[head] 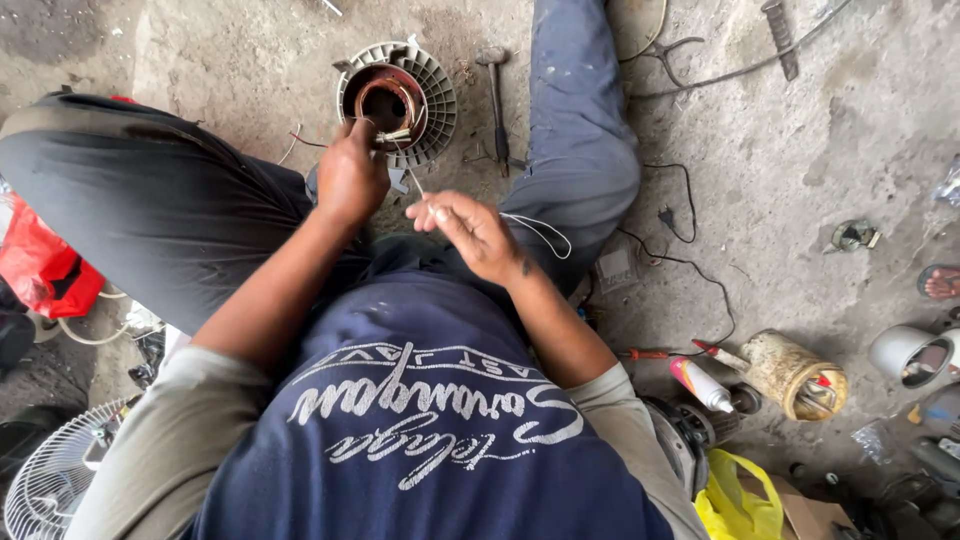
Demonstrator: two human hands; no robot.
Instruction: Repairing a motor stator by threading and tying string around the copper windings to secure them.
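A round motor stator [397,100] with copper windings sits in a grey ribbed housing on the concrete floor between my knees. My left hand [350,178] grips the stator's near rim, fingers curled on the winding. My right hand [468,232] pinches a thin white string [540,230] that runs from the winding to my fingers and loops off to the right. The string looks taut between the stator and my fingertips.
A hammer [495,95] lies right of the stator. Pliers [668,52] and a black cable [690,215] are on the floor further right. A tube [701,384], a dirty can of tools [795,375], a yellow bag [738,500], a fan grille [55,475] and a red bag [40,265] surround me.
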